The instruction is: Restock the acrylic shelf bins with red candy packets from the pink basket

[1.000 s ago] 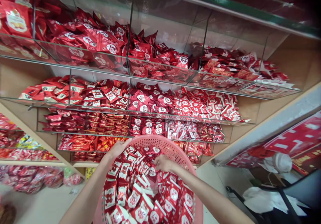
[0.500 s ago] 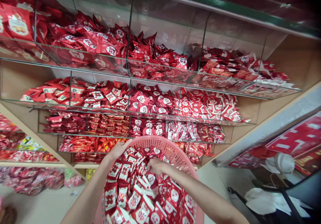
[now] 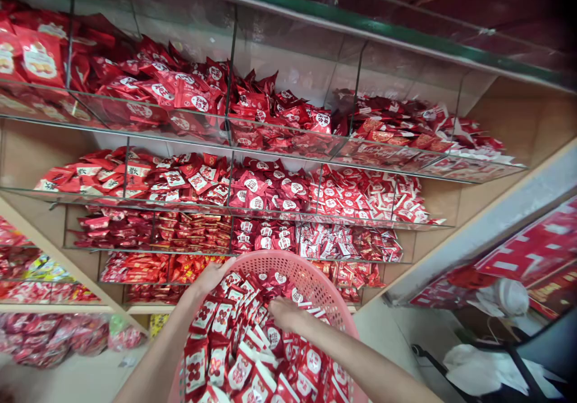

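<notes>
A pink perforated plastic basket (image 3: 301,273) heaped with small red snack packets (image 3: 246,355) sits low in the middle of the view. My left hand (image 3: 210,276) is closed over the basket's far left rim. My right hand (image 3: 283,314) rests on the heap near the basket's middle, fingers curled down among the packets; what they grip is hidden. Behind the basket rise glass shelves (image 3: 288,141) stacked with more red packets.
The glass shelves are split by upright dividers into compartments, each piled with red packets. More bagged goods (image 3: 58,334) lie on a lower shelf at the left. At the right, a wooden frame edge, red paper items (image 3: 527,252) and a white bag (image 3: 502,298) sit lower down.
My right hand has slid slightly left and deeper into the packets. The view has tilted a little, so shelves and basket sit lower in the frame. My left hand stays on the rim.
</notes>
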A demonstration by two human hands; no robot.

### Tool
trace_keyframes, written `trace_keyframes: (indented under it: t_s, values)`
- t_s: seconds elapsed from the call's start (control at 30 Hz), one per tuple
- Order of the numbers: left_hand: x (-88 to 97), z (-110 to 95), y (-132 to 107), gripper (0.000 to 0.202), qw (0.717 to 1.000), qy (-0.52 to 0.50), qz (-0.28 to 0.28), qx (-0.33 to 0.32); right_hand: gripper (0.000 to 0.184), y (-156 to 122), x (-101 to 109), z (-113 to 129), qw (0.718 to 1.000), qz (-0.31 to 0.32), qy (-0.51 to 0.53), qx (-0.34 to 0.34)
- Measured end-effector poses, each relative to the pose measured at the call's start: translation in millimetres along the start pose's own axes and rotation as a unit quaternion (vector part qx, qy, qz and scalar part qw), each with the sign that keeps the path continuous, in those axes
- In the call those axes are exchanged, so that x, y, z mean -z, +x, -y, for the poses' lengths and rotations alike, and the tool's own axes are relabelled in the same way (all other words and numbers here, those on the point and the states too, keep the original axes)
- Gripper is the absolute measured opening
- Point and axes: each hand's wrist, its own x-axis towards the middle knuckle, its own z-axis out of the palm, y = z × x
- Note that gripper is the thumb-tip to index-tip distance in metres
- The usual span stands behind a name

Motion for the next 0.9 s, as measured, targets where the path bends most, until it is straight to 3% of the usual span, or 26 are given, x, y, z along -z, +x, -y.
trace_keyframes:
  t_s: [0.13,0.23,0.33,0.43,0.5,0.63,0.77,0.9]
  values:
    - [0.9,4,3,0.060,1.000,-0.009,0.001,-0.001,0.016,-24,38,7,0.996,-0.073,-0.018,0.051]
    - [1.3,0,0,0.062,1.000,0.004,0.001,-0.005,0.023,-48,89,9,0.978,-0.180,-0.003,0.107]
    - [1.3,-3,-4,0.064,1.000,0.011,0.004,-0.017,0.025,-68,146,7,0.933,-0.329,0.017,0.146]
    - [1.4,-1,-2,0.066,1.000,0.015,0.012,-0.024,0.021,-73,194,1,0.888,-0.448,-0.026,0.095]
    - [2.2,3,2,0.067,0.999,0.020,0.006,-0.031,0.022,-68,217,-3,0.867,-0.493,-0.061,0.028]
    - [4.4,11,10,0.069,0.999,0.031,0.001,-0.018,0.029,-46,244,-7,0.869,-0.482,-0.046,-0.105]
    - [4.8,15,13,0.070,0.999,0.033,-0.010,-0.022,0.050,-28,250,-10,0.888,-0.439,0.007,-0.133]
    - [4.4,13,11,0.069,0.998,0.046,-0.016,-0.026,0.063,-20,249,-14,0.885,-0.442,0.023,-0.143]
